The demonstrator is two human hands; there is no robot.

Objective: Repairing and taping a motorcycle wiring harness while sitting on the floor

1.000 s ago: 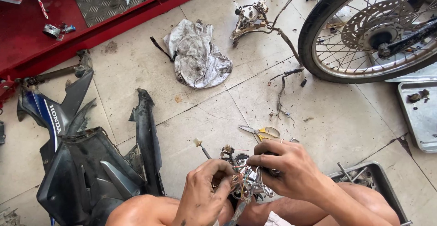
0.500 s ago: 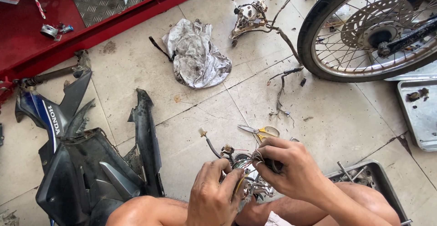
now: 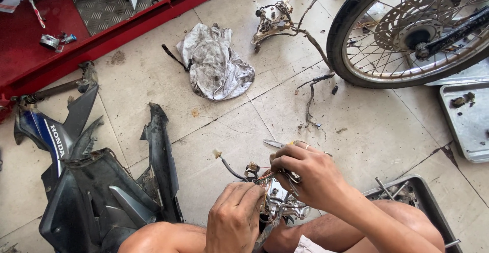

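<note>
- the left hand (image 3: 235, 221) is closed around the lower part of a metal switch unit with wires (image 3: 277, 202), held low above the floor between the knees.
- the right hand (image 3: 305, 174) pinches the thin wires at the unit's top; it sits just above and right of the left, so the unit runs roughly upright between both hands.
- a black cable with a pale plug (image 3: 224, 162) trails left from the unit.
- black body panels (image 3: 102, 192) lie left, a parts tray (image 3: 423, 192) right.
- farther off: crumpled rag (image 3: 216, 64), spoked wheel (image 3: 407, 29).
</note>
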